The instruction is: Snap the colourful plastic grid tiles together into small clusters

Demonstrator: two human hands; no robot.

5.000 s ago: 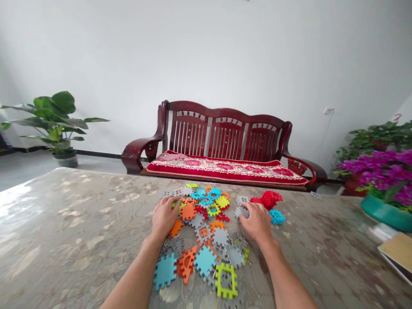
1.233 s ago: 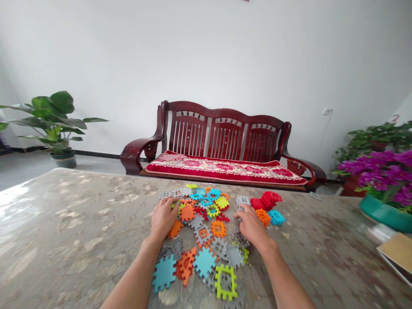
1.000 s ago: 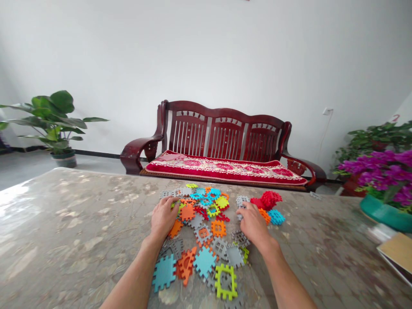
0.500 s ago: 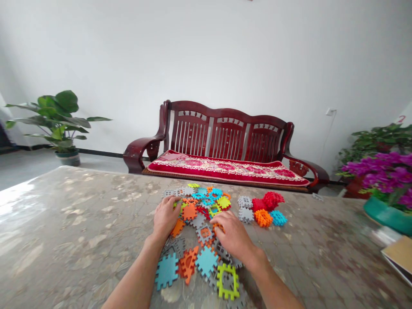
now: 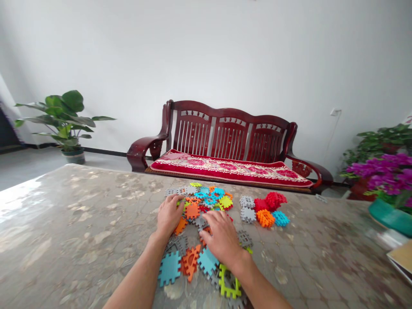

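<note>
My left hand (image 5: 169,216) rests at the left side of a heap of flat, notched interlocking plastic pieces. Its fingers are apart and lie over a yellow-green piece, close to an orange square piece (image 5: 192,210). My right hand (image 5: 222,237) hovers over or touches the middle of the heap, thumb and fingers spread, hiding the pieces beneath. A grey piece (image 5: 200,222) shows by its fingertips. Nearer me lie a light blue square (image 5: 170,268), an orange triangular piece (image 5: 191,262), another blue square (image 5: 208,260) and a yellow-green frame piece (image 5: 229,283).
Right of the heap stand assembled blocks: grey (image 5: 248,214), red (image 5: 274,200), orange (image 5: 265,218) and blue (image 5: 281,218). A loose grey piece (image 5: 321,198) lies by the table's far edge. At the right are a teal flowerpot (image 5: 389,216) and a cardboard box (image 5: 402,259). A wooden bench (image 5: 227,133) stands beyond.
My right hand has shifted left and nearer me across the heap, uncovering a grey piece on its right. My left hand stays at the same pieces. The view has turned slightly left.
</note>
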